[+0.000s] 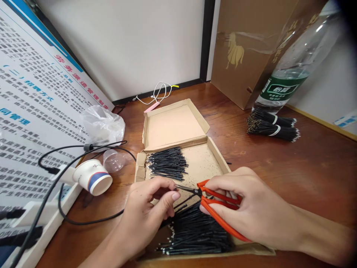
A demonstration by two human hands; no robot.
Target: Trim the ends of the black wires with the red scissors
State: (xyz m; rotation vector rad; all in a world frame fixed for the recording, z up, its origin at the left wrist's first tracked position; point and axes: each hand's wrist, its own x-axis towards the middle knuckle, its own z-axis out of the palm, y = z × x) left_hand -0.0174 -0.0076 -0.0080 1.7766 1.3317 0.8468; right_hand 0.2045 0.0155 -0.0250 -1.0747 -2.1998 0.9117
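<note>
My left hand [152,206] is closed in a pinch over the cardboard box, on a thin black wire [184,202] that is largely hidden by the fingers. In my right hand [245,204] are red-handled scissors [220,208]. Their slim blades point left and meet my left fingertips. Below both hands lies a large pile of short black wires [200,230] with pale ends. A smaller pile of black wires [167,163] rests in the far left of the open cardboard box [220,154].
Tiny dark bits dot the box floor. At left are a tipped paper cup [96,178], a clear plastic cup [113,160], a plastic bag [104,124] and black cables [80,223]. Banded wire bundles [272,124] lie by a water bottle [284,85] and brown carton [248,48].
</note>
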